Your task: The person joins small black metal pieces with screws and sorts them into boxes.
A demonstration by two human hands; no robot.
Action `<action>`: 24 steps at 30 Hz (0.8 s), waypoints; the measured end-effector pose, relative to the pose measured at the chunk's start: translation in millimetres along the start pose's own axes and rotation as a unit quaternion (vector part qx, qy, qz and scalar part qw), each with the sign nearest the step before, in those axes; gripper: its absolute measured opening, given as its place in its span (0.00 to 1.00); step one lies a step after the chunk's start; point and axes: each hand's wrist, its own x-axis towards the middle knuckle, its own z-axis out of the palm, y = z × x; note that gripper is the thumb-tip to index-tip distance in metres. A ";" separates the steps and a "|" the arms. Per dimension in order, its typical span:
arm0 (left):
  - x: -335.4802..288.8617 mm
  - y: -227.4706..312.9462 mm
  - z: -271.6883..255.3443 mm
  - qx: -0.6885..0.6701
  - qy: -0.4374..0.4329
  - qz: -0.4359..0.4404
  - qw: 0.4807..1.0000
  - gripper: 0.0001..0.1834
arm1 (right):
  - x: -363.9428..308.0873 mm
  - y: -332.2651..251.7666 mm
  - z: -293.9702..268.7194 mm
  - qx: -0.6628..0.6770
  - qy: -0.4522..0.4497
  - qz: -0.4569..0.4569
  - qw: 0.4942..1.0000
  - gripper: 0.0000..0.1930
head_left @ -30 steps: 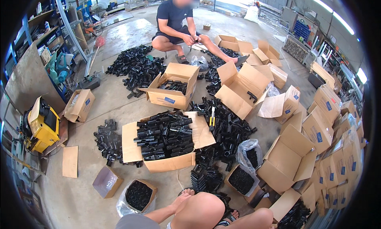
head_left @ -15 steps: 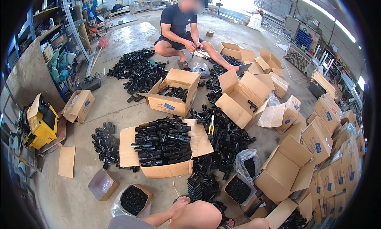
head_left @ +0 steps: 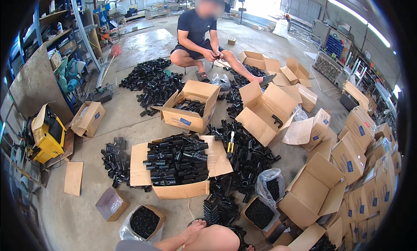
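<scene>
Black tubular fittings (head_left: 177,162), heaped, open carton (head_left: 182,191)

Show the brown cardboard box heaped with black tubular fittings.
The central brown cardboard box, left of the yellow-handled tool: only its black tubular fittings visibly top the rim.

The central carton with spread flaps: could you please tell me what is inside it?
Black tubular parts are heaped in the carton; they cover its bottom and whatever lies deeper.

From where I stand, the black fittings (head_left: 178,162) look smooth and glossy, plastic or metal I can't tell; their carton (head_left: 180,191) is matt cardboard, the clear bag (head_left: 262,181) thin, crinkled, shiny plastic, the floor (head_left: 93,157) dull concrete, the other person's shirt (head_left: 191,27) matt cloth
</scene>
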 end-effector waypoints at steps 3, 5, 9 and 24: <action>-17.7 -2.3 41.3 -0.155 0.029 -0.040 0.987 0.20 | 0.8 -6.2 0.6 -0.003 -0.011 0.002 1.000 0.33; -28.5 -6.5 61.4 -0.254 0.046 -0.065 0.964 0.20 | -1.2 -5.1 -1.0 -0.008 -0.020 0.002 1.000 0.33; -18.8 15.1 52.7 -0.074 -0.045 -0.133 0.987 0.19 | -2.4 -10.0 -10.1 0.011 -0.026 0.013 1.000 0.34; -29.7 -1.0 60.5 0.082 0.053 -0.060 0.993 0.19 | 28.5 40.6 -17.9 -0.148 -0.015 -0.347 0.926 0.36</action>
